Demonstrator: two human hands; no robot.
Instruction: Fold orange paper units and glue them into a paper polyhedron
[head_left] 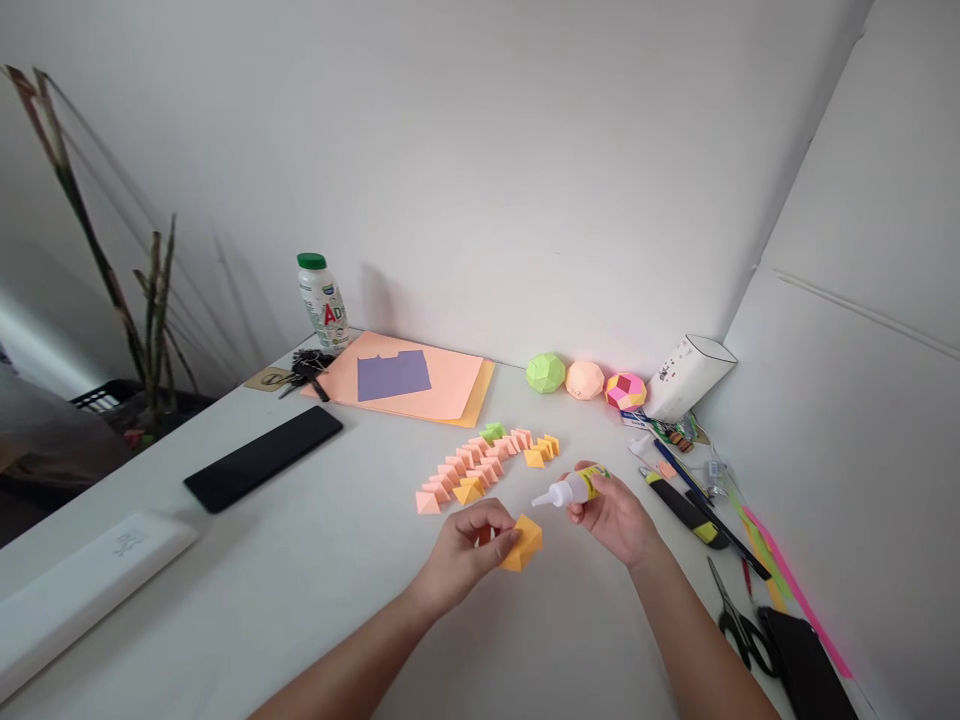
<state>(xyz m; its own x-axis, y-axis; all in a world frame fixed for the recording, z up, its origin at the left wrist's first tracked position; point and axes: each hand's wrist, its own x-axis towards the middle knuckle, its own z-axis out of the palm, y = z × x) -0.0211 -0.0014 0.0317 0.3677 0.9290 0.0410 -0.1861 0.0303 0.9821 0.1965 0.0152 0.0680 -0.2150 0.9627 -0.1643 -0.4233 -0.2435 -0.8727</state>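
My left hand (480, 550) pinches a folded orange paper piece (525, 545) between thumb and fingers, above the white table. In my right hand (613, 515) is a small glue bottle (574, 488) with a yellow label. Its white nozzle points left, just above the orange piece and apart from it. Behind my hands lie rows of folded pink paper pieces (459, 468), with orange pieces (541, 451) at two spots and a few green pieces (493, 432) at the far end.
Paper balls (584, 380) stand along the wall. Pink paper sheets (450, 375) lie at the back, near a bottle (324, 305) and keys (307, 370). A black phone (262, 458) lies left. On the right are a cutter (682, 508), scissors (739, 625) and another black phone (806, 660).
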